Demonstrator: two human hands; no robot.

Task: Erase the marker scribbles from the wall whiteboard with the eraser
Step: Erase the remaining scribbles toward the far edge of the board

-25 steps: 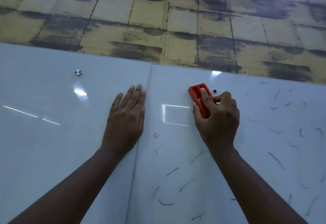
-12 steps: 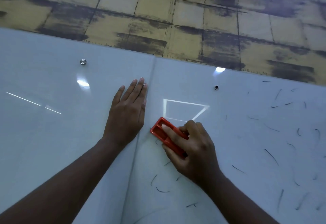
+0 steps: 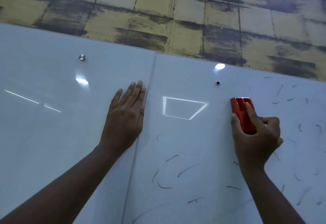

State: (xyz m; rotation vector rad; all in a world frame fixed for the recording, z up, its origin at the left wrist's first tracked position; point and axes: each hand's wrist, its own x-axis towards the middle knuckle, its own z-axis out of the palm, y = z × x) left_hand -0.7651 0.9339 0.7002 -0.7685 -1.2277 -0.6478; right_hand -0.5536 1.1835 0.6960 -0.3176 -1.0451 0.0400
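The glossy wall whiteboard [image 3: 185, 141] fills most of the view, made of two panels that meet at a seam. My right hand [image 3: 255, 139] grips a red eraser [image 3: 241, 112] and holds it flat against the right panel, just below a dark mounting hole. Short dark marker scribbles [image 3: 172, 158] are scattered over the right panel, below the eraser and to its right [image 3: 299, 128]. My left hand [image 3: 125, 116] lies flat on the board with straight fingers, right beside the seam.
A metal mounting stud [image 3: 82, 57] sticks out of the left panel, and a dark hole [image 3: 217, 83] sits in the right panel. Above the board runs yellow and dark patterned wall [image 3: 176, 15]. Ceiling light reflections show on the board.
My right hand has swept the eraser from the seam beside my left hand up and to the right. My left hand has stayed flat in place.
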